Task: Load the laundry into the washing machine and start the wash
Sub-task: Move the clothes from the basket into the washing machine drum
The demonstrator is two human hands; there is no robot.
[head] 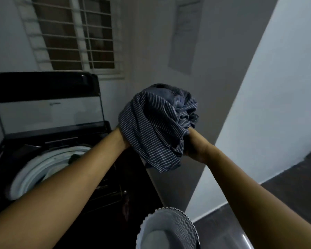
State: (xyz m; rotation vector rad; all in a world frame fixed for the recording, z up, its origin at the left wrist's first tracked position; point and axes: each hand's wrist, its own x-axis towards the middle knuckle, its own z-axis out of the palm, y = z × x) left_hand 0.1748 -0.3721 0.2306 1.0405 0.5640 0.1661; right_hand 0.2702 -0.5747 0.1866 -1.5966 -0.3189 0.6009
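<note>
Holding the striped laundry bundle [156,126] up between left hand [123,140] and right hand [193,146], just right of the open washing machine [43,164]. Folds are hiding the fingers, so I cannot tell their grip. Soft, light, floppy cloth is probably best gathered from underneath.

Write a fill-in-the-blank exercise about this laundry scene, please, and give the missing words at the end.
1. The left hand and the right hand hold one dark cloth with thin white ____.
2. The lid of the washing machine stands ____.
3. Behind the machine, white bars cover a ____.
Missing words: stripes; open; window.
</note>
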